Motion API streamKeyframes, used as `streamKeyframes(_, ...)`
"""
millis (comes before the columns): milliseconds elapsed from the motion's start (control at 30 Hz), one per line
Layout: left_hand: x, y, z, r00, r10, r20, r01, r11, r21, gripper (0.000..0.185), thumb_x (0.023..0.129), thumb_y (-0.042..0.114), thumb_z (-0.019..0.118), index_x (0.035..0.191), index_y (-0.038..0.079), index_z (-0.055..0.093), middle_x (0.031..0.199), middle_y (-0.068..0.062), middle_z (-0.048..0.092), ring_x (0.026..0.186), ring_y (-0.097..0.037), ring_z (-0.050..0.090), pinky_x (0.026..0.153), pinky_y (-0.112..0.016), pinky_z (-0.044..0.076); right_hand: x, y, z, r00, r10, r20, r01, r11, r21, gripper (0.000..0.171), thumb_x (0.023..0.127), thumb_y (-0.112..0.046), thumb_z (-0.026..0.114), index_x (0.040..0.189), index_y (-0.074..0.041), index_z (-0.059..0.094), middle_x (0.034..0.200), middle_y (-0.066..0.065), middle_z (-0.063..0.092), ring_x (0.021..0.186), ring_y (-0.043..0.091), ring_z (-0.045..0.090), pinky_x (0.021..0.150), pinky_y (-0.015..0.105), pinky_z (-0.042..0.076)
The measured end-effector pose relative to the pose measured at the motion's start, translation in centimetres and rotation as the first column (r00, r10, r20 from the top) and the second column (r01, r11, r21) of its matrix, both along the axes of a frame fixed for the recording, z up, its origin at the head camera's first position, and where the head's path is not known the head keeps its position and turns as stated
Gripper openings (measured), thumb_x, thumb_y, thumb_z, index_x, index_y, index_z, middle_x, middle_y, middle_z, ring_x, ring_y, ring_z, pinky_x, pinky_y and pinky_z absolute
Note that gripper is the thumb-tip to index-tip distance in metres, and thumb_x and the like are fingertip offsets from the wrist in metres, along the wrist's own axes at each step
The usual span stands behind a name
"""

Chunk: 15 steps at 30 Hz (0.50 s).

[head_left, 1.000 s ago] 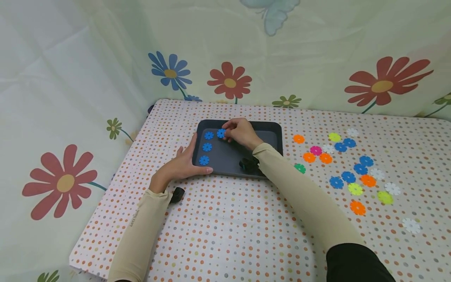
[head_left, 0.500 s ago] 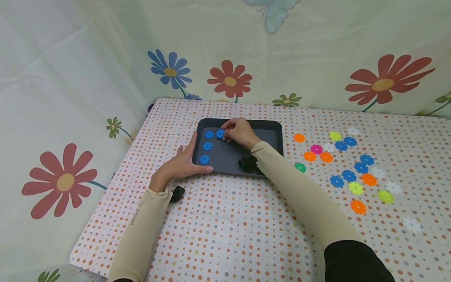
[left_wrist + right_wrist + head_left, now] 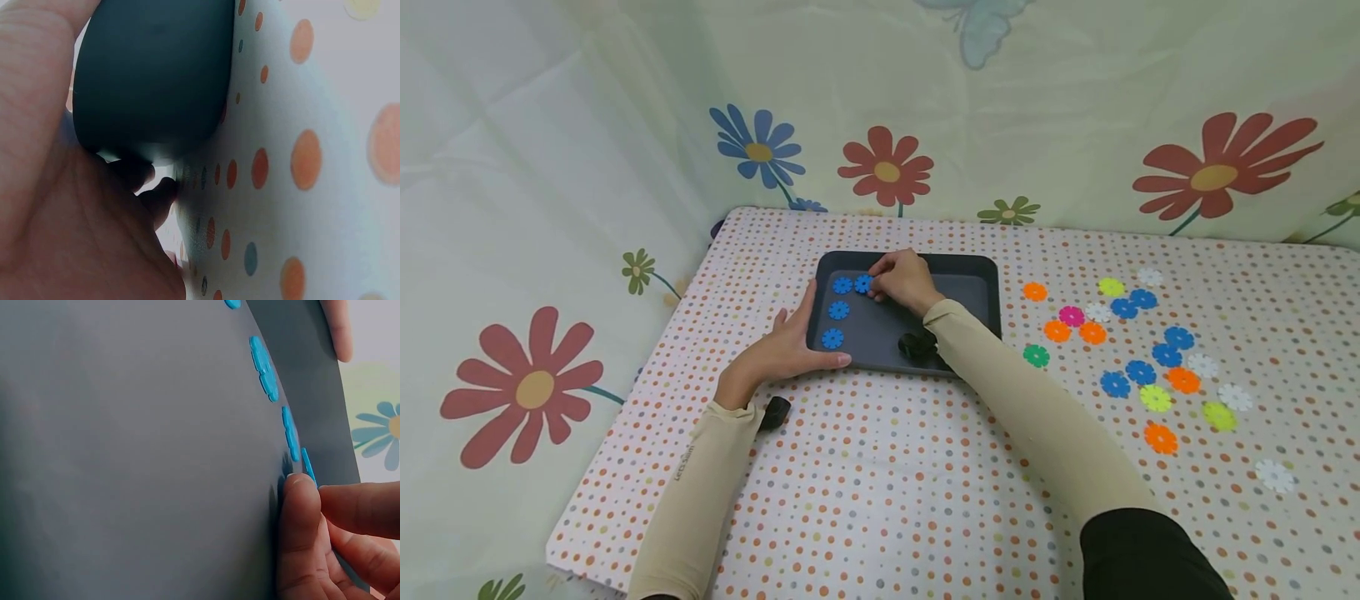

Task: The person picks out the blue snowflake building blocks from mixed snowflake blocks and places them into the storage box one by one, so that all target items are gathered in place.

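A dark grey rectangular tray (image 3: pixel 955 287) lies on the dotted table cover. Spread wide at its near left corner, my left hand (image 3: pixel 782 346) has straight fingers along the left side and the thumb along the front wall; the tray's outer wall (image 3: pixel 156 75) fills that wrist view. Over the tray's back left part, my right hand (image 3: pixel 906 282) pinches a blue flower-shaped interlocking disc (image 3: pixel 863 284) between thumb and fingers. This disc (image 3: pixel 308 465) stands tilted, edge-on, in the right wrist view. Three more blue discs (image 3: pixel 838 310) form a column along the tray's left side.
On the table to the right of the tray lie several loose discs: orange (image 3: pixel 1161 438), blue (image 3: pixel 1116 384), green (image 3: pixel 1036 356), pink (image 3: pixel 1071 316), yellow (image 3: pixel 1219 416) and white (image 3: pixel 1274 476). A flower-printed curtain (image 3: pixel 1060 125) hangs behind the table.
My right hand has shifted slightly left with the blue disc, closer to the top disc of the column. The left hand keeps its place at the tray.
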<state>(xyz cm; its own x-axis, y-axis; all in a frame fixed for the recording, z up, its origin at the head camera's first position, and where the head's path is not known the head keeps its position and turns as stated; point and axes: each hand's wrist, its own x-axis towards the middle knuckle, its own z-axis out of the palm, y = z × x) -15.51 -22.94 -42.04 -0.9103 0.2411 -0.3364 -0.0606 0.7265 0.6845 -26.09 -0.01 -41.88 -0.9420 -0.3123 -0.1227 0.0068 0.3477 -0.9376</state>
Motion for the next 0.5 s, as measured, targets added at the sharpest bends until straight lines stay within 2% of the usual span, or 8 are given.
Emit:
streamKeyframes(200,0.05,-0.07,-0.02,1.000,0.001,-0.001,-0.001,1.000,0.003,0.138,0.082,0.073,0.080,0.167,0.040,-0.023,0.179,0.001,-0.006,0.159,-0.045,-0.019,0.121,-0.074,0.013,-0.02,-0.33,-0.10,1.000,-0.018,-0.005,0.018,1.000,0.024,0.013,0.098,0.005,0.072,0.110,0.008,0.076,0.093,0.019,0.076,0.070,0.019,0.073,0.072,0.032,0.061)
streamKeyframes(500,-0.10,-0.11,-0.06,1.000,-0.019,-0.012,0.019,1.000,0.011,0.138,0.084,0.071,0.080,0.168,0.035,-0.024,0.179,0.000,-0.008,0.158,-0.045,-0.021,0.124,-0.070,0.006,0.06,-0.65,-0.02,0.999,-0.028,-0.046,0.033,0.994,0.104,0.010,0.097,0.003,0.072,0.105,0.006,0.077,0.088,0.019,0.077,0.070,0.022,0.074,0.071,0.034,0.062)
